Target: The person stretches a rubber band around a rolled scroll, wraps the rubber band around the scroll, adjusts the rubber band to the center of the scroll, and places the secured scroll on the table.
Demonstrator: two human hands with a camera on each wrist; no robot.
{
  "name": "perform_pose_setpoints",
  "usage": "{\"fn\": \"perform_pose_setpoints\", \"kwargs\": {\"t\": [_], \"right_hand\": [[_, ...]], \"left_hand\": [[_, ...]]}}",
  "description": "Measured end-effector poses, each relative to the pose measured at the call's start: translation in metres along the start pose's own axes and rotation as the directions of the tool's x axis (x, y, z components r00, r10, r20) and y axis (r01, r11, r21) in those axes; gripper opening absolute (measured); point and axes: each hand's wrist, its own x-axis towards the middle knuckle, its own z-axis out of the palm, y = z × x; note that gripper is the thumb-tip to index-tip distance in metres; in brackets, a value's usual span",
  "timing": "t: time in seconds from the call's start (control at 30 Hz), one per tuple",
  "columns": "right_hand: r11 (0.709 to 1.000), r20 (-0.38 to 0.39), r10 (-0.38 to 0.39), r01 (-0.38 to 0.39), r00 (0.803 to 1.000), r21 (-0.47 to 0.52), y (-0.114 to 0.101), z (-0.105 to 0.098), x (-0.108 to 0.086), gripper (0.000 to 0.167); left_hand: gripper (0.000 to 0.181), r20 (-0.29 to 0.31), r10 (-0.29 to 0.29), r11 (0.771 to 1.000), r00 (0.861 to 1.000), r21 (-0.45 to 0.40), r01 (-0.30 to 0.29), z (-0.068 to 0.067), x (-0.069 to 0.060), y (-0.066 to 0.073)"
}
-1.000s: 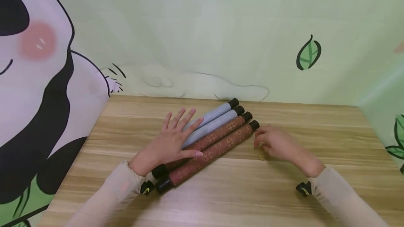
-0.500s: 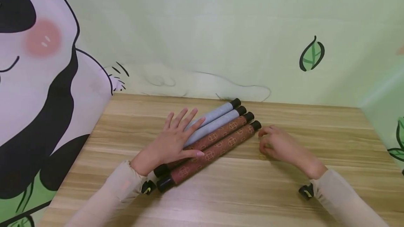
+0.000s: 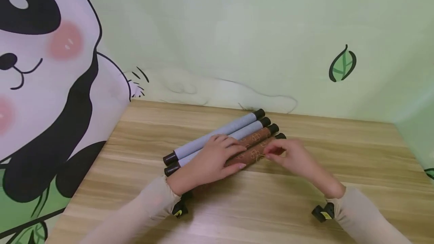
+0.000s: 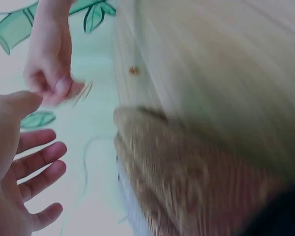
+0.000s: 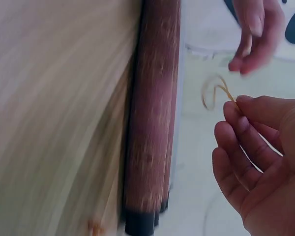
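Four rolled scrolls with black end knobs lie side by side, slanting across the table. Two are pale blue, one of them the farthest scroll; two are reddish brown with gold flower patterns, one being the nearest scroll. My left hand hovers above the scrolls, its fingers loosely spread and holding nothing in the left wrist view. Beyond the nearest scroll's right part, my right hand pinches a thin yellow rubber band between thumb and forefinger. The band dangles as a loose loop, apart from the scrolls.
The wooden table meets a light green wall cloth printed with a panda and leaves. A small orange-brown spot shows on the tabletop in the left wrist view; what it is I cannot tell.
My left hand has lifted off the scrolls and moved right. My right hand has picked the rubber band up from the table and brought it left toward the other hand.
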Motion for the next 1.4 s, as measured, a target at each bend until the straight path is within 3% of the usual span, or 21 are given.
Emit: {"fn": "perform_pose_setpoints", "kwargs": {"t": [0.2, 0.33, 0.4, 0.43, 0.5, 0.57, 0.63, 0.67, 0.73, 0.8, 0.93, 1.0, 1.1, 1.17, 1.2, 1.27, 1.3, 1.33, 1.4], "right_hand": [[0.985, -0.004, 0.012, -0.011, 1.000, 0.172, -0.017, 0.015, 0.002, 0.009], [0.926, 0.048, 0.072, -0.085, 0.996, 0.369, -0.021, 0.022, 0.003, 0.007], [0.840, 0.099, 0.112, -0.147, 0.989, 0.523, -0.022, 0.023, 0.003, 0.005], [0.776, 0.120, 0.118, -0.167, 0.986, 0.608, -0.023, 0.022, 0.002, 0.005], [0.626, 0.143, 0.097, -0.172, 0.985, 0.761, -0.024, 0.021, 0.000, 0.011], [0.446, 0.153, 0.044, -0.157, 0.987, 0.881, -0.026, 0.019, -0.002, 0.020], [0.310, 0.154, -0.045, -0.133, 0.987, 0.942, -0.027, 0.018, -0.005, 0.028], [0.263, 0.166, -0.085, -0.139, 0.982, 0.955, -0.028, 0.018, -0.006, 0.029], [0.229, 0.229, -0.121, -0.197, 0.966, 0.953, -0.030, 0.019, -0.008, 0.027], [0.242, 0.316, -0.132, -0.278, 0.940, 0.929, -0.030, 0.023, -0.011, 0.024], [0.288, 0.501, -0.132, -0.450, 0.855, 0.845, -0.027, 0.035, -0.018, 0.025], [0.308, 0.569, -0.142, -0.510, 0.810, 0.803, -0.026, 0.042, -0.019, 0.029], [0.368, 0.646, -0.104, -0.574, 0.757, 0.732, -0.023, 0.049, -0.017, 0.037], [0.432, 0.655, -0.023, -0.583, 0.755, 0.688, -0.021, 0.052, -0.014, 0.042], [0.471, 0.643, 0.025, -0.576, 0.766, 0.668, -0.021, 0.052, -0.013, 0.044], [0.548, 0.577, 0.124, -0.540, 0.807, 0.639, -0.020, 0.051, -0.008, 0.045], [0.585, 0.526, 0.172, -0.516, 0.833, 0.626, -0.020, 0.050, -0.006, 0.045], [0.601, 0.477, 0.222, -0.505, 0.850, 0.620, -0.020, 0.048, -0.003, 0.044], [0.595, 0.407, 0.299, -0.502, 0.863, 0.628, -0.021, 0.046, 0.001, 0.045]], "left_hand": [[0.027, -0.036, -0.016, 1.000, 0.999, -0.015, 0.016, 0.013, 0.015, 0.017], [0.009, -0.070, 0.021, 1.000, 0.997, -0.006, -0.021, 0.019, 0.014, 0.014], [0.005, -0.068, 0.029, 1.000, 0.997, -0.001, -0.029, 0.020, 0.013, 0.012], [0.005, -0.063, 0.027, 1.000, 0.998, 0.001, -0.027, 0.021, 0.012, 0.011], [0.006, -0.041, 0.012, 1.000, 0.999, 0.008, -0.011, 0.023, 0.009, 0.010], [0.007, -0.023, -0.012, 1.000, 1.000, 0.001, 0.012, 0.025, 0.007, 0.009], [0.007, -0.019, -0.036, 0.999, 0.999, -0.030, 0.036, 0.026, 0.006, 0.008], [0.008, -0.024, -0.052, 0.998, 0.998, -0.048, 0.050, 0.026, 0.006, 0.008], [0.006, -0.055, -0.088, 0.993, 0.995, -0.087, 0.083, 0.025, 0.006, 0.008], [0.006, -0.110, -0.138, 0.985, 0.984, -0.120, 0.125, 0.022, 0.007, 0.008], [0.004, -0.240, -0.230, 0.961, 0.943, -0.208, 0.181, 0.013, 0.008, 0.007], [0.004, -0.296, -0.234, 0.953, 0.926, -0.257, 0.159, 0.009, 0.008, 0.007], [0.004, -0.340, -0.171, 0.956, 0.925, -0.283, 0.072, 0.005, 0.008, 0.009], [0.003, -0.340, -0.096, 0.965, 0.936, -0.264, 0.003, 0.005, 0.007, 0.012], [0.003, -0.334, -0.045, 0.971, 0.941, -0.238, -0.038, 0.005, 0.006, 0.014], [0.005, -0.312, 0.082, 0.978, 0.947, -0.156, -0.136, 0.007, 0.004, 0.019], [0.006, -0.299, 0.153, 0.976, 0.942, -0.104, -0.192, 0.008, 0.003, 0.022], [0.007, -0.283, 0.225, 0.967, 0.933, -0.051, -0.248, 0.010, 0.002, 0.025], [0.006, -0.235, 0.359, 0.933, 0.903, 0.071, -0.352, 0.014, -0.001, 0.029]]}}
